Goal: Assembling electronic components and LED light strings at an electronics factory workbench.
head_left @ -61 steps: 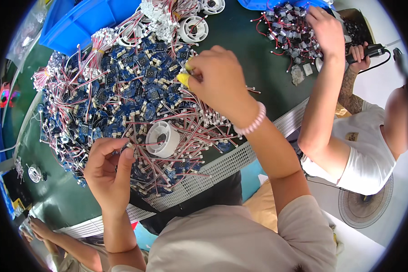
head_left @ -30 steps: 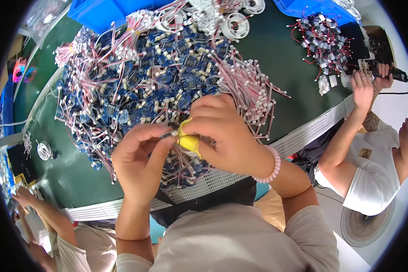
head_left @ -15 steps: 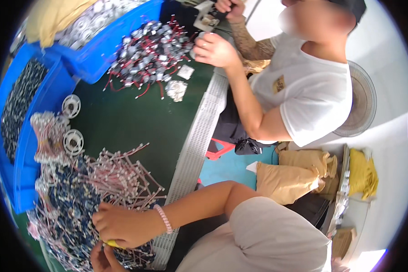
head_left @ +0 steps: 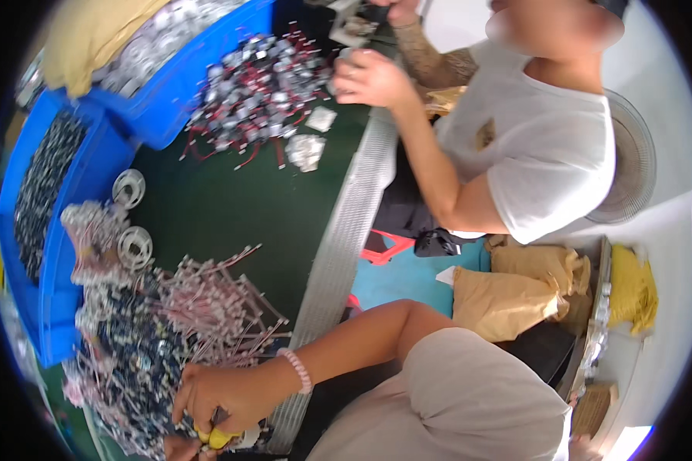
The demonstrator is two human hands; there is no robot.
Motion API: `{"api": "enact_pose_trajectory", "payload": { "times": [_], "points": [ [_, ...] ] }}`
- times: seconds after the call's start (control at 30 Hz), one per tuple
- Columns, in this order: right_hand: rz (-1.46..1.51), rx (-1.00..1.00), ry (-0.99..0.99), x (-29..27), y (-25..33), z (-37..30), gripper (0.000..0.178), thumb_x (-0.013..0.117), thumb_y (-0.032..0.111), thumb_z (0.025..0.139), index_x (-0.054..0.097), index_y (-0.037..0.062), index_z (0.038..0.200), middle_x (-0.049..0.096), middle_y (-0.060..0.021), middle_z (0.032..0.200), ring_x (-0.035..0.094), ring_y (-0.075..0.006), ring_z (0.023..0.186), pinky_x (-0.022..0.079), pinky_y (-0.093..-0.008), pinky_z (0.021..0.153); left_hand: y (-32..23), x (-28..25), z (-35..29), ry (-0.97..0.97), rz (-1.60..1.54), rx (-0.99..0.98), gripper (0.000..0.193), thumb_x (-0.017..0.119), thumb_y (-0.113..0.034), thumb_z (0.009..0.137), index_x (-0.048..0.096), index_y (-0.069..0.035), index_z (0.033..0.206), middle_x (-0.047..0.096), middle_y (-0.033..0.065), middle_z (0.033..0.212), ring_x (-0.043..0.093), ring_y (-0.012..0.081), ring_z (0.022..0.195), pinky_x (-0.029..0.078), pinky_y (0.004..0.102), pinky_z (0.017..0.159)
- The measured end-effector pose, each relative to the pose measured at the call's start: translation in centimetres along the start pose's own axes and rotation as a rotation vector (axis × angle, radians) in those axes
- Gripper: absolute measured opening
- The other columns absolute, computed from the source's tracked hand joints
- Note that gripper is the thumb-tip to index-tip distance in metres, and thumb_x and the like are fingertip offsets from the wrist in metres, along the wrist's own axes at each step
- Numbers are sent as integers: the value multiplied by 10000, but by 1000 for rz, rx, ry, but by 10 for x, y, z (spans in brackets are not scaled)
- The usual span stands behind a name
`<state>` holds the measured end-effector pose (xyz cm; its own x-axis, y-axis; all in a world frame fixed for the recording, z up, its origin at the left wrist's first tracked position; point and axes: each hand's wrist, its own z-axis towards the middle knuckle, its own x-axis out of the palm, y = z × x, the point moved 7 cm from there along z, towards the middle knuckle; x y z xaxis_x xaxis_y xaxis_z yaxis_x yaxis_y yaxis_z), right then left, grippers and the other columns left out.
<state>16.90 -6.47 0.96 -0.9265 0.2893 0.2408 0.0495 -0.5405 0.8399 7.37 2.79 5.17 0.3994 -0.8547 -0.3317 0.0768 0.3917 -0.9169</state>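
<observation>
At the bottom of the view my right hand [head_left: 231, 394], with a pink bead bracelet on its wrist, bends its fingers round a small yellow object [head_left: 221, 439]. Its kind does not show. My left hand [head_left: 181, 448] meets it from below, mostly cut off by the lower edge, its fingertips drawn together by the yellow object. Whatever they pinch is hidden. Both hands are over a heap of small dark parts with thin wires [head_left: 131, 353]. Beyond my right hand lies a pile of pink-and-white wire leads with white connectors [head_left: 207, 300].
Blue bins [head_left: 58, 307] full of parts line the left and far side. Two white spools [head_left: 135, 247] stand near the wire bundles. A co-worker [head_left: 546, 146] handles something beside a pile of red-wired silver parts [head_left: 261, 92]. A perforated metal strip [head_left: 334, 238] edges the green table [head_left: 207, 200].
My right hand has turned, and more of the yellow object shows under its fingers. My left hand is lower, more of it out of view. The whole scene has shifted slightly right.
</observation>
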Motion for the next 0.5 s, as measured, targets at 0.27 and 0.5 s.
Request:
{"api": "enact_pose_trajectory", "payload": {
  "times": [0.27, 0.5],
  "points": [
    [-132, 122, 85, 6, 8, 0, 110, 721, 144, 680, 669, 90, 761, 613, -47, 755, 526, -239, 1070, 310, -414, 898, -18, -3, -16, -29, -33, -134, 209, 628, 134, 723, 645, 21, 897, 613, 131, 831, 566, 167, 726, 455, 245, 638],
    [-439, 70, -691, -135, 1, 31, 193, 715, 10, 722, 651, -16, 902, 640, -37, 787, 548, -62, 660, 450, -216, 572, 2, -136, -91, -638, 58, -49, 154, 577, -13, 850, 594, -6, 1003, 625, 156, 872, 583, 143, 678, 467, 214, 585]
  ]
}}
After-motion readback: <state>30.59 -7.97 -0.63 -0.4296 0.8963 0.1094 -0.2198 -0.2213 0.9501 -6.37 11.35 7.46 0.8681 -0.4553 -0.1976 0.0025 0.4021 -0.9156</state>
